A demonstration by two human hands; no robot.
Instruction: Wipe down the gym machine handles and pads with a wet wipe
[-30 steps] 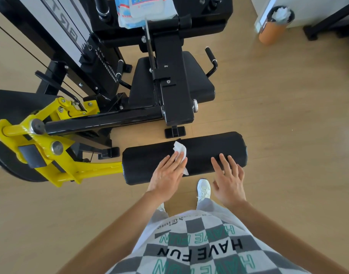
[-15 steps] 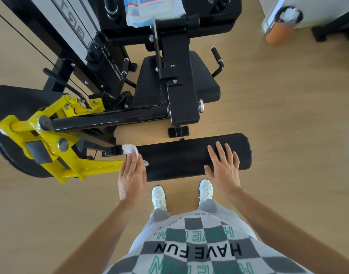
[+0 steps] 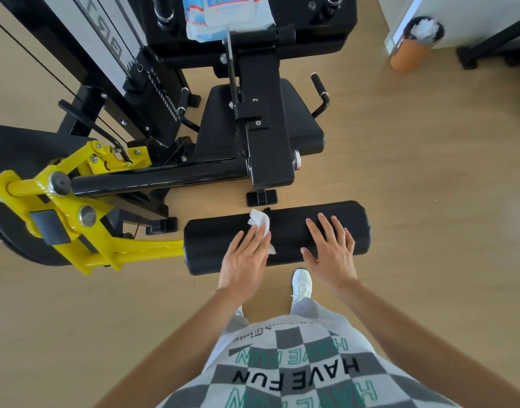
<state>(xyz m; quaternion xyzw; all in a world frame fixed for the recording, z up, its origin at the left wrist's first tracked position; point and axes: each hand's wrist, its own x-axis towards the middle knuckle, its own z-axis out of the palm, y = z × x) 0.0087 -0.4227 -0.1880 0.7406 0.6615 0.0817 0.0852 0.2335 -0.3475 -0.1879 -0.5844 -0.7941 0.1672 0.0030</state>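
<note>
Left hand (image 3: 244, 257): palm down, fingers straight and held close together, pressing the wet wipe (image 3: 260, 223) flat on the roller pad (image 3: 288, 240). No curl or pinch visible. The wipe is white and crumpled; most of it sticks out past the fingertips toward the far edge of the pad, and a small corner shows beside the index-finger edge of the hand.

Right hand (image 3: 330, 251): palm down on the same pad, to the right of the left hand and not touching it. Fingers straight and spread apart, holding nothing. Bare pad shows between the two hands.

Roller pad: black, cylindrical, lying horizontally across the view. Its left end joins the yellow lever arm (image 3: 129, 254), which runs left to a pivot with bolts.

Beyond the pad: a black frame beam (image 3: 164, 175) crosses from the yellow pivot to an upright black post. The black seat pad (image 3: 305, 134) lies behind the beam, with a side handle (image 3: 320, 92) curving up at its right and another handle (image 3: 182, 104) at its left. A packet of wipes (image 3: 229, 16), blue and white, sits on the machine at the top of the view.

Surroundings: light wooden floor (image 3: 429, 201). An orange bin (image 3: 411, 51) with crumpled white material inside stands at upper right. One white shoe (image 3: 302, 282) shows below the pad, between the forearms. Checkered shirt (image 3: 297, 372) reads "HAVE FUN".
</note>
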